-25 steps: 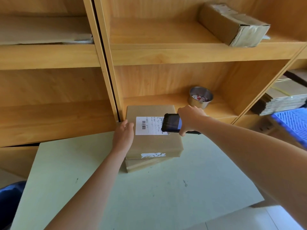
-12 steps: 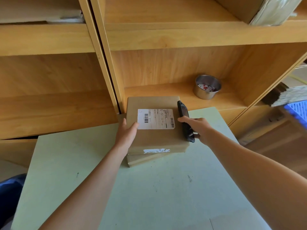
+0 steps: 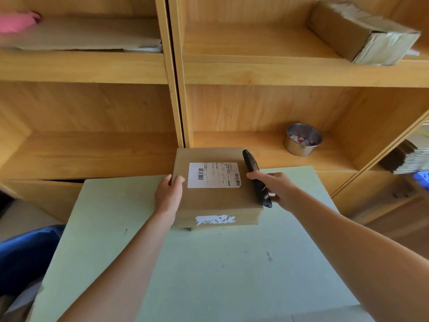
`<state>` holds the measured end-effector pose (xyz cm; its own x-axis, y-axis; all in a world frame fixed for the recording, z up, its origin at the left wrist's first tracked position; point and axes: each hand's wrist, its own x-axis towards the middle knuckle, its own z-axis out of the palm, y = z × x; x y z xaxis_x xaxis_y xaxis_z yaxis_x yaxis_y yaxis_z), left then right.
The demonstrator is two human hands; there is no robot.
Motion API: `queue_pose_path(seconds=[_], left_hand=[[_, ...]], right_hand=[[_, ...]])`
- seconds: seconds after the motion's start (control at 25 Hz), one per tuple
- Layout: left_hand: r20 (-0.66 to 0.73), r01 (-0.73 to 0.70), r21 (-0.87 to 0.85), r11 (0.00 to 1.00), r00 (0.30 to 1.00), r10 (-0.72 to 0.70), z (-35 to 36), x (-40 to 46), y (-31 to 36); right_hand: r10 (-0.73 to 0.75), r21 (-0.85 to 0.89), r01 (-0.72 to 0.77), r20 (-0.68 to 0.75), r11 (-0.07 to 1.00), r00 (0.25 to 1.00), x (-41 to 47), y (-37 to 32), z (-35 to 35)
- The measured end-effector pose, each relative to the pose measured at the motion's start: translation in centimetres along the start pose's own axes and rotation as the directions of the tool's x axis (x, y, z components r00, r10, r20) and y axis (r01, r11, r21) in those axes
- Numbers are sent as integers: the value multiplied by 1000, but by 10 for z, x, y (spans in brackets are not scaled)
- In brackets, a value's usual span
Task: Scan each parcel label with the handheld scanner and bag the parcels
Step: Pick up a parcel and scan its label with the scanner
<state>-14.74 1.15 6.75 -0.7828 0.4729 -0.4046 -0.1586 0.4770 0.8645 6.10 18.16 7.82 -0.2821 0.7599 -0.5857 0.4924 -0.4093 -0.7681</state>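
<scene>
- Left hand (image 3: 169, 195) grips the cardboard box (image 3: 216, 201) at its left edge.
- Right hand (image 3: 277, 189) holds a black scanner (image 3: 256, 180) against the box's right edge.

labelled cardboard box (image 3: 216, 201) on green table (image 3: 209, 275), left hand (image 3: 168, 196) at its edge, right hand (image 3: 278, 189) gripping black scanner (image 3: 256, 180)

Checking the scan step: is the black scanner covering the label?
No, the right hand holds the scanner at the box edge, right of the white label.

Both forearms are bare along their visible length, tapering to a bare left grip (image 3: 168, 196) and right grip (image 3: 278, 189).
</scene>
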Motion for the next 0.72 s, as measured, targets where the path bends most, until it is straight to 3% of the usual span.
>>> queue_pose_path(seconds=[0.4, 0.72], left_hand=[[-310, 32, -28, 999, 950, -39, -153, -12, -54], [-362, 57, -173, 983, 925, -118, -280, 6, -83]], right_hand=[[-86, -178, 137, 271, 974, 959, -33, -25, 156], [-102, -252, 196, 343, 948, 934, -64, -53, 294]])
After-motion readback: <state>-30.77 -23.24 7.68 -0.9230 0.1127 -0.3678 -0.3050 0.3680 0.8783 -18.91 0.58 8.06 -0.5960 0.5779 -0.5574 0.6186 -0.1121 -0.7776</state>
